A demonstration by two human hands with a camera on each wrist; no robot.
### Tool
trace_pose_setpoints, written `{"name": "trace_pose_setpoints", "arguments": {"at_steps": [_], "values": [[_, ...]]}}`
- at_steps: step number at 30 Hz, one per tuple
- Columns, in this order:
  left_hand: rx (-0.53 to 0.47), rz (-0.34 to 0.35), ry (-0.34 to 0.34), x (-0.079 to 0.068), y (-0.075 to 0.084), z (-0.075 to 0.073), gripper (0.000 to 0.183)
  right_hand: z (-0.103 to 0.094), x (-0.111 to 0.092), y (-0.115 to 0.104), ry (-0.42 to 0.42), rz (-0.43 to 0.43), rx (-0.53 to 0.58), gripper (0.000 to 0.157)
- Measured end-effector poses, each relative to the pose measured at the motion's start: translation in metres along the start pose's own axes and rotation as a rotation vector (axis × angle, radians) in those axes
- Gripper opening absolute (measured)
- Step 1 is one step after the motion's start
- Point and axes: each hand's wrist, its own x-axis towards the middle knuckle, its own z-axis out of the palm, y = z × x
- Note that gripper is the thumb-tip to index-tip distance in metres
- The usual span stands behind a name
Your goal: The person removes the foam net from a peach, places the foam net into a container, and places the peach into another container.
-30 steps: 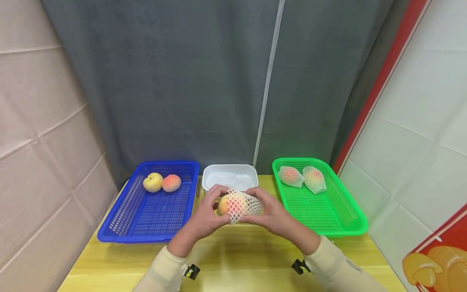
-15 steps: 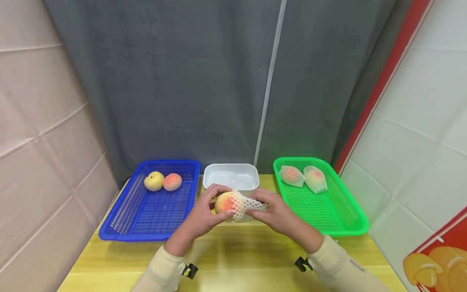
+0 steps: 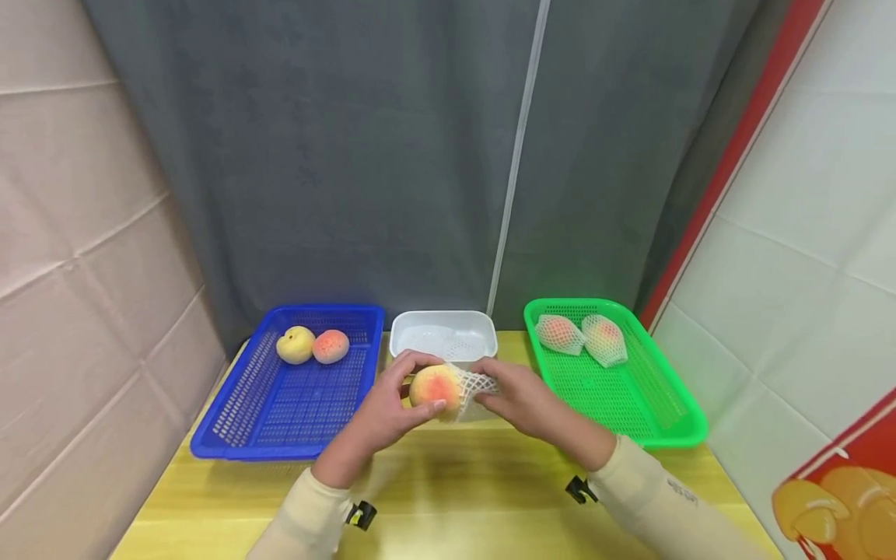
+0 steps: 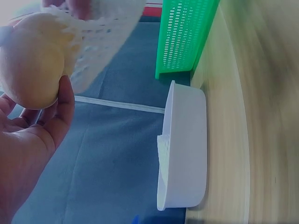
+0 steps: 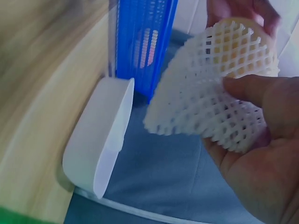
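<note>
My left hand (image 3: 387, 406) grips a yellow-and-red peach (image 3: 435, 388) above the table, its fingers and thumb curled about the fruit. A white foam net sleeve (image 4: 96, 51) covers only the peach's right side. My right hand (image 3: 521, 395) pinches the gathered part of that sleeve; in the right wrist view the thumb presses on the mesh (image 5: 196, 84). Behind the hands stands a white plastic tub (image 3: 443, 316) with some white netting inside. Two bare peaches (image 3: 330, 347) lie in the blue basket (image 3: 280, 451) at left.
At right, a green basket (image 3: 616, 412) holds two peaches in foam nets (image 3: 605, 341). All containers stand on a wooden table (image 3: 448, 498). A grey curtain (image 3: 336, 155) hangs behind it, and pale panels (image 3: 791, 295) flank both sides.
The net sleeve has slid rightward on the peach, baring more of the fruit. My right hand has closed from the sleeve's sides to a pinch on its gathered end.
</note>
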Motion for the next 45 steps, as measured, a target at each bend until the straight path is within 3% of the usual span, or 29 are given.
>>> {"name": "trace_pose_setpoints", "arguments": {"at_steps": [4, 15, 27, 39, 45], "values": [[0.007, 0.000, 0.025, 0.000, 0.000, -0.007, 0.050, -0.006, 0.016, 0.017, -0.022, 0.012, -0.088, 0.027], [0.001, -0.026, 0.049, -0.007, -0.004, -0.020, 0.051, -0.025, 0.074, 0.062, -0.086, 0.176, -0.320, 0.019], [0.043, -0.034, 0.060, -0.019, -0.010, -0.023, 0.052, -0.009, 0.135, 0.092, -0.015, 0.285, -0.518, 0.022], [0.026, -0.055, 0.072, -0.024, -0.010, -0.022, 0.051, 0.017, 0.152, 0.128, 0.141, 0.214, -0.582, 0.013], [0.037, -0.054, 0.078, -0.026, -0.010, -0.021, 0.051, 0.038, 0.153, 0.149, 0.121, 0.241, -0.574, 0.015]]}}
